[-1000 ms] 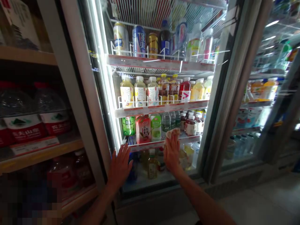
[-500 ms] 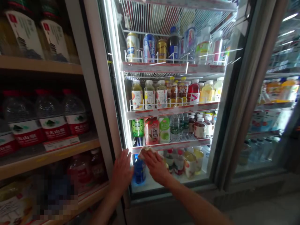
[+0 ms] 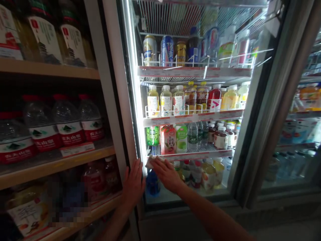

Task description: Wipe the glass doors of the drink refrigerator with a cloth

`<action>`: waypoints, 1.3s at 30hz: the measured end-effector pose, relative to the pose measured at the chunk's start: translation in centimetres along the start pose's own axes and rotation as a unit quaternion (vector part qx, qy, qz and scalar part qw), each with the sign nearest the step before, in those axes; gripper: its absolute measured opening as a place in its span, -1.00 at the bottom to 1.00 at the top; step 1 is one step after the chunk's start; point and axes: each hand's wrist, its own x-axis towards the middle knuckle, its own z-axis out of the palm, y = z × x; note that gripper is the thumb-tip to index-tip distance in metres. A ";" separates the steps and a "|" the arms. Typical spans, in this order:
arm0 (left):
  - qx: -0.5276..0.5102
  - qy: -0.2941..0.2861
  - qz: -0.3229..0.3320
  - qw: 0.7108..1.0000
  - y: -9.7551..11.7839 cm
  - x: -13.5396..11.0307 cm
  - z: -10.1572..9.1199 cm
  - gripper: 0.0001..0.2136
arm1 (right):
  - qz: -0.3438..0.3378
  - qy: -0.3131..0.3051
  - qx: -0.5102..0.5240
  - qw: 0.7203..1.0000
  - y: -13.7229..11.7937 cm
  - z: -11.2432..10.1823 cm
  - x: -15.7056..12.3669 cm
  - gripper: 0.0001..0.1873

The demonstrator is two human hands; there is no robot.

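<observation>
A: Glass door (image 3: 247,100) of the cooler: which hand is working on it?
B: Right hand (image 3: 165,174) is pressing a pale cloth (image 3: 149,163) against the pane, low at its left edge, fingers lying almost straight over the cloth.
A: Left hand (image 3: 134,184)?
B: Resting flat on the door frame (image 3: 119,100), fingers spread, gripping nothing. Blue bottle (image 3: 152,183) is standing behind the glass, between both hands.

Head cam is looking forward and slightly down at the drinks cooler (image 3: 112,83), sitting near its glass. It's also catching the wooden shelving (image 3: 50,69) at left.
</observation>
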 end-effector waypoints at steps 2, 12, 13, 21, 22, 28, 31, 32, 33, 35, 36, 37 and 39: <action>-0.029 0.010 -0.006 0.999 0.8 1.0 0.1 -0.39 | 0.054 0.039 -0.028 0.997 1.4 -0.5 0.8 -0.63; -0.201 0.058 0.014 0.978 9.0 6.6 1.6 -0.45 | 0.047 0.014 -0.025 0.998 4.6 -3.4 -2.6 -0.69; -0.196 0.066 0.006 0.978 9.7 6.8 2.0 -0.45 | 0.059 0.008 -0.018 0.998 5.2 -4.2 -3.3 -0.71; -0.088 0.061 0.051 0.993 11.9 11.9 4.7 -0.52 | 0.107 -0.002 -0.073 0.992 11.8 -8.5 -5.7 -0.50; -0.087 0.053 0.069 0.992 11.2 13.4 4.3 -0.55 | 0.120 0.011 -0.083 0.989 12.5 -8.6 -5.3 -0.50; -0.075 0.134 0.006 0.988 6.5 16.4 2.0 -0.52 | 0.201 0.036 -0.099 0.974 13.4 -7.0 -4.4 -0.41; -0.042 0.064 0.139 0.987 7.0 12.5 3.0 -0.50 | 0.199 0.053 -0.102 0.973 13.0 -5.6 -5.0 -0.31; -0.029 0.030 0.207 0.977 7.3 11.3 3.4 -0.50 | 0.196 0.062 -0.107 0.973 13.0 -5.3 -5.3 -0.31; -0.018 0.004 0.262 0.965 7.6 10.7 3.6 -0.51 | 0.191 0.068 -0.111 0.973 13.0 -5.1 -5.4 -0.31; -0.001 0.003 0.293 0.956 7.6 11.1 3.5 -0.54 | 0.178 0.067 -0.117 0.975 13.1 -5.0 -5.6 -0.33; 0.003 0.030 0.263 0.964 7.2 12.1 3.1 -0.55 | 0.174 0.063 -0.118 0.976 13.1 -5.1 -5.7 -0.32; 0.003 0.066 0.208 0.976 6.7 13.4 2.7 -0.56 | 0.172 0.059 -0.120 0.976 13.1 -5.2 -5.7 -0.32; -0.001 0.131 0.082 0.988 5.6 15.9 1.7 -0.57 | 0.177 0.057 -0.122 0.975 12.9 -5.4 -5.7 -0.32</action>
